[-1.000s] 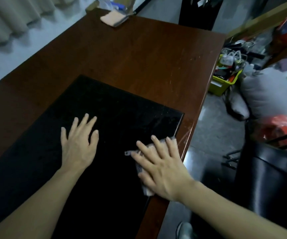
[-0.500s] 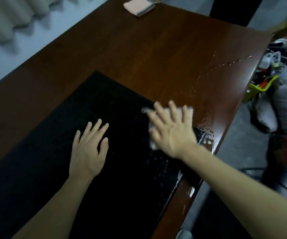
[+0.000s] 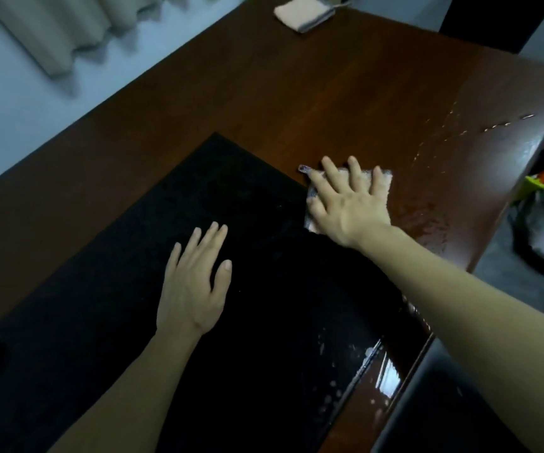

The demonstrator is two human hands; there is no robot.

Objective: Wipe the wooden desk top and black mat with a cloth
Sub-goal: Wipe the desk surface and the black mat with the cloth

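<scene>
Item 1, nearest: black mat (image 3: pixel 126 322), lies flat on the wooden counter (image 3: pixel 297 99), long axis running from near-left to far-right. Wet droplets and a glossy streak along its near-right edge.

Item 2: left hand (image 3: pixel 195 282), palm down on the mat approx. mid-way, fingers straight and spread; released, holds nothing. Judged to be bracing the mat.

Item 3: right hand (image 3: pixel 346 204), palm flat, fingers straight and splayed, pressing the cloth (image 3: pixel 383 179) down; nothing curled round it. Arm reaches diagonally over the mat's right side.

Item 4: cloth, pale, directly under the right hand. It straddles the mat's far-right corner, its larger part on bare wood just beyond. Edges show past the fingertips and by the thumb. Right hand is the working grip; left hand sits well apart from the cloth, nearer the person.

Item 5: wet smear and droplet trail (image 3: pixel 460 135) on the counter, to the right of and beyond the cloth, toward the counter's right edge. Judgement: next stroke prob. goes far-right from the grip into this wet patch.

Item 6, farthest: folded pinkish cloth (image 3: pixel 303 13) at the counter's far end, untouched. Curtain (image 3: pixel 68 31) at upper left, off the counter.
</scene>
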